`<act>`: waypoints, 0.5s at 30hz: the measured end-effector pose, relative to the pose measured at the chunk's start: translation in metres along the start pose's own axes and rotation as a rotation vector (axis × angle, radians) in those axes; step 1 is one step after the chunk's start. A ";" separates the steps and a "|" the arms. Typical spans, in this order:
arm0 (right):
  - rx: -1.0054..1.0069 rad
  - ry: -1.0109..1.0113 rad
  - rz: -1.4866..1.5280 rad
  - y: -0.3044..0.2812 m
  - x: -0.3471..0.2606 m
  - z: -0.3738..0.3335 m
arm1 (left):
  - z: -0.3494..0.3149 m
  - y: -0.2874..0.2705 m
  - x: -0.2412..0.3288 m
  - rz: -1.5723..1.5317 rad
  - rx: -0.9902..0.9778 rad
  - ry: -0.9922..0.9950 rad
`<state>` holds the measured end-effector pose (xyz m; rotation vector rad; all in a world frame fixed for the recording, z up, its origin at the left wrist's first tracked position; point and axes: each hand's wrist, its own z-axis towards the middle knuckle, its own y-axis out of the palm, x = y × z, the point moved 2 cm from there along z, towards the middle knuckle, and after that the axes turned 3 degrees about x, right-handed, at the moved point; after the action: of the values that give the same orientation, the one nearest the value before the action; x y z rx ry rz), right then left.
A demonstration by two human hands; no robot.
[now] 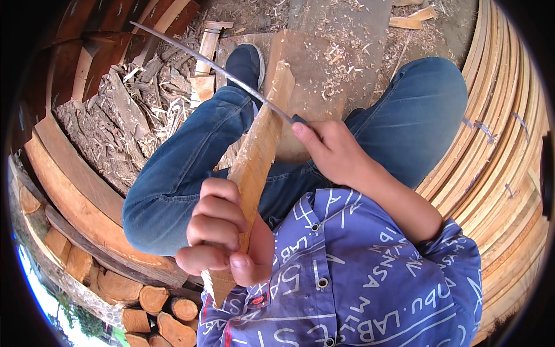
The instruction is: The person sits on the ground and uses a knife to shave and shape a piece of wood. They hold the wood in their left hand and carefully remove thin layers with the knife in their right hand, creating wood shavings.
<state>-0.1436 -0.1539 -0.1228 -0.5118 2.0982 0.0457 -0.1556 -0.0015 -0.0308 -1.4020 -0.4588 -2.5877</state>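
Left hand (217, 228) clenched round the wooden piece (254, 159), centre frame; right hand (335, 150) seemingly grasping the long blade (231, 77) by its mostly hidden handle (298, 119). Keep strokes shallow, wood steady; mind that left leg (191, 156)!

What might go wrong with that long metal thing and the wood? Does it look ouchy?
Maybe! The long thin metal tool in the right hand lies across the piece of wood. If it slipped down the wood, it might hurt the bare left hand gripping the lower end. If it skipped off, it might hit the left leg, since only jeans show covering it. And the wood's edges look rough, so bare fingers might get splinters.
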 end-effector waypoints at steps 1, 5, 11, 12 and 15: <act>-0.002 -0.027 0.013 0.000 -0.009 -0.002 | -0.001 0.003 -0.001 -0.003 -0.035 -0.014; -0.009 -0.070 -0.046 -0.003 -0.020 0.004 | -0.001 0.012 0.002 0.030 -0.047 -0.043; 0.023 0.091 -0.131 0.001 0.033 0.039 | 0.010 -0.001 0.002 0.060 -0.037 -0.082; 0.010 0.084 -0.123 0.002 0.027 0.039 | 0.011 0.000 0.001 0.045 -0.033 -0.076; -0.023 0.007 -0.074 0.000 -0.001 0.038 | 0.013 0.001 -0.005 0.022 -0.025 -0.057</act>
<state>-0.1127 -0.1446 -0.1430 -0.6040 2.0856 0.0257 -0.1424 0.0016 -0.0279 -1.4841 -0.4171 -2.5503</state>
